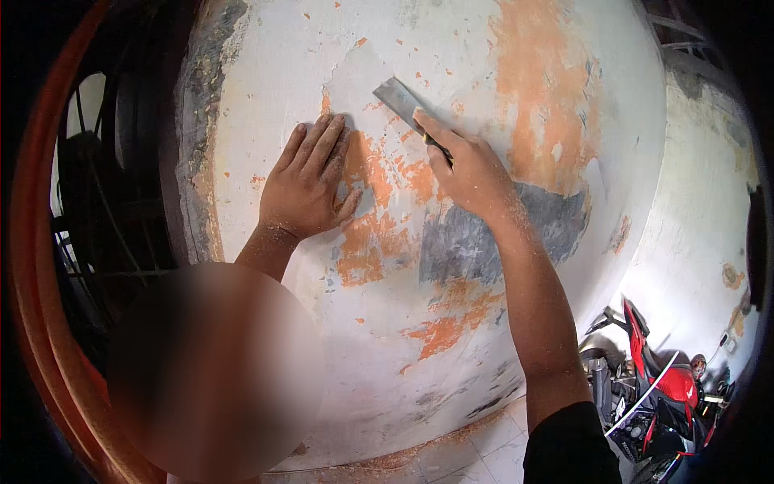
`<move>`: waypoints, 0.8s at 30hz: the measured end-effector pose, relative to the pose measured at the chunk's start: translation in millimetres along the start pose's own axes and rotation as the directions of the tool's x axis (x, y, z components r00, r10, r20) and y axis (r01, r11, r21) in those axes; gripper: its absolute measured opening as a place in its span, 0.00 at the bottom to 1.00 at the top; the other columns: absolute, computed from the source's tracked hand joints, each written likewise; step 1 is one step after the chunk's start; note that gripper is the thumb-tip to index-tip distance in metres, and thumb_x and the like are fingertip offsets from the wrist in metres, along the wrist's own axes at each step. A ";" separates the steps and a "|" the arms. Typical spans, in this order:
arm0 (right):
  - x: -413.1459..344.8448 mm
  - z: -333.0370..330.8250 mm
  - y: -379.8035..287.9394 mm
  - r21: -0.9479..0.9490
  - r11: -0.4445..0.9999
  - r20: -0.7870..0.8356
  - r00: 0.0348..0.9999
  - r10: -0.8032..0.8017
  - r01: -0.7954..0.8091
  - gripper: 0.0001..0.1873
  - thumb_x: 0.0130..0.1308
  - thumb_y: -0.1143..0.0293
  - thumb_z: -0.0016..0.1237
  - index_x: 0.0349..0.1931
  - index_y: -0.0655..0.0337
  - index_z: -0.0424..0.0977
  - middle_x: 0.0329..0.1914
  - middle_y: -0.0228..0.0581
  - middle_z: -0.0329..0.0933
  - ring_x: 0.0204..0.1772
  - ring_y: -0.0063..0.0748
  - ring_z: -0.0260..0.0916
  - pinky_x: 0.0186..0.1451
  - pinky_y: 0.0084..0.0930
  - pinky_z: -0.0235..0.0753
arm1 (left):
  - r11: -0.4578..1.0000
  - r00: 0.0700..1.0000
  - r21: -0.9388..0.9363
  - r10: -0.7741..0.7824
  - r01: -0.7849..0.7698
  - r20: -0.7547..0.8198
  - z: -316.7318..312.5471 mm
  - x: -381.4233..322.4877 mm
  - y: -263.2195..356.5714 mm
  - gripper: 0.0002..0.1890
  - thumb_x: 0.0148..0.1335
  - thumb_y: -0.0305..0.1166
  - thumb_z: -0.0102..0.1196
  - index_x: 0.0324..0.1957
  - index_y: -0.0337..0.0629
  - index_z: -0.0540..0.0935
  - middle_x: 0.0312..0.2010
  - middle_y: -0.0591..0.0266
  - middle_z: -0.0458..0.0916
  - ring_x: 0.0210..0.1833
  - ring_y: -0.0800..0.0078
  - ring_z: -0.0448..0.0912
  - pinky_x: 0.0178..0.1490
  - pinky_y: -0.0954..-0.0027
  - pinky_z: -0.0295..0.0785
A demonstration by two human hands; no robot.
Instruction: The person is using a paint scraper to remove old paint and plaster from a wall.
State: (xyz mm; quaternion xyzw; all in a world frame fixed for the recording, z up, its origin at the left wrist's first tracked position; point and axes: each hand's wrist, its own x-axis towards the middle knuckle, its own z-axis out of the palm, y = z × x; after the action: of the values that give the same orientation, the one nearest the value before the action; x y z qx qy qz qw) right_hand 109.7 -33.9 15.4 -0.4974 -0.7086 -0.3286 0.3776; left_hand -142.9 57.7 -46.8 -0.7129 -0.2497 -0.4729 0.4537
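A wall (pixel 387 327) with flaking white paint rises before me, showing orange patches and a dark grey patch (pixel 547 221) where the white is gone. My left hand (pixel 309 175) lies flat against it, dusty, fingers pointing up and slightly spread, holding nothing. In my right hand (pixel 471 163) is a scraper with a flat metal blade (pixel 399 103), a finger laid along the blade. The blade points up and to the left over white paint, above the orange flecks; whether its edge touches the wall I cannot tell. Most of the handle is hidden by my hand.
A red and black motorcycle (pixel 659 387) stands at the lower right beside another stained wall (pixel 695 181). Paint debris (pixel 399 457) lies along the wall's foot on the tiled floor (pixel 478 454). An orange curtain-like edge (pixel 36 254) runs down the left. A blurred disc covers the lower left.
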 end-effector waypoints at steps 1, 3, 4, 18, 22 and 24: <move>-6.4 2.6 7.9 -0.014 0.999 -0.034 0.999 -0.039 0.039 0.27 0.75 0.67 0.46 0.74 0.41 0.69 0.48 0.55 0.83 0.46 0.54 0.83 0.52 0.47 0.81 | 1.000 1.000 -0.010 -0.001 0.001 -0.004 -0.7 1.3 1.4 0.42 0.64 0.51 0.58 0.74 0.35 0.67 0.77 0.47 0.62 0.81 0.55 0.59 0.84 0.49 0.51; -3.8 4.1 10.0 -0.028 0.997 -0.067 0.995 -0.080 0.079 0.27 0.75 0.66 0.46 0.74 0.40 0.69 0.48 0.55 0.83 0.45 0.53 0.83 0.52 0.47 0.81 | 1.000 1.000 -0.017 -0.003 0.003 -0.008 -0.3 2.4 0.5 0.42 0.63 0.50 0.59 0.73 0.35 0.68 0.77 0.47 0.62 0.81 0.55 0.59 0.84 0.49 0.51; 3.3 -3.7 1.2 0.000 1.000 0.013 1.000 -0.017 0.017 0.28 0.75 0.65 0.45 0.75 0.40 0.67 0.48 0.55 0.82 0.48 0.55 0.83 0.54 0.49 0.82 | 1.000 1.000 -0.029 -0.004 0.003 -0.006 -1.1 2.6 1.2 0.42 0.63 0.50 0.59 0.73 0.35 0.68 0.77 0.47 0.62 0.81 0.54 0.59 0.84 0.49 0.51; -2.1 -9.1 -4.8 0.017 0.999 -0.009 0.999 -0.047 0.047 0.28 0.76 0.65 0.44 0.75 0.40 0.66 0.50 0.55 0.83 0.54 0.57 0.82 0.57 0.53 0.82 | 0.998 0.999 -0.054 0.011 -0.013 -0.043 -1.5 2.2 1.0 0.41 0.64 0.51 0.58 0.72 0.33 0.69 0.77 0.45 0.62 0.81 0.52 0.60 0.84 0.49 0.52; 33.4 -16.4 -16.1 -0.009 0.999 0.026 0.999 0.041 -0.041 0.27 0.74 0.68 0.47 0.73 0.43 0.69 0.54 0.58 0.82 0.55 0.60 0.81 0.57 0.47 0.80 | 0.998 0.999 -0.054 0.017 -0.019 -0.038 -0.4 3.9 1.5 0.41 0.63 0.51 0.58 0.72 0.33 0.69 0.76 0.45 0.63 0.80 0.52 0.61 0.84 0.48 0.52; 50.3 -18.9 -18.0 0.020 0.997 -0.044 0.996 -0.077 0.078 0.27 0.74 0.67 0.47 0.73 0.41 0.69 0.53 0.58 0.83 0.54 0.60 0.82 0.57 0.49 0.80 | 0.998 0.999 -0.066 0.021 -0.023 -0.035 0.5 5.2 1.1 0.41 0.63 0.51 0.59 0.72 0.33 0.69 0.76 0.45 0.63 0.80 0.52 0.61 0.83 0.48 0.52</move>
State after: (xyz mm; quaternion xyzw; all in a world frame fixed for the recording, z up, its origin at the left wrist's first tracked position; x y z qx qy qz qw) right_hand 85.4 -32.0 66.6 -0.4580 -0.7225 -0.3462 0.3852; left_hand -139.6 57.2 -42.6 -0.7220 -0.2182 -0.4880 0.4392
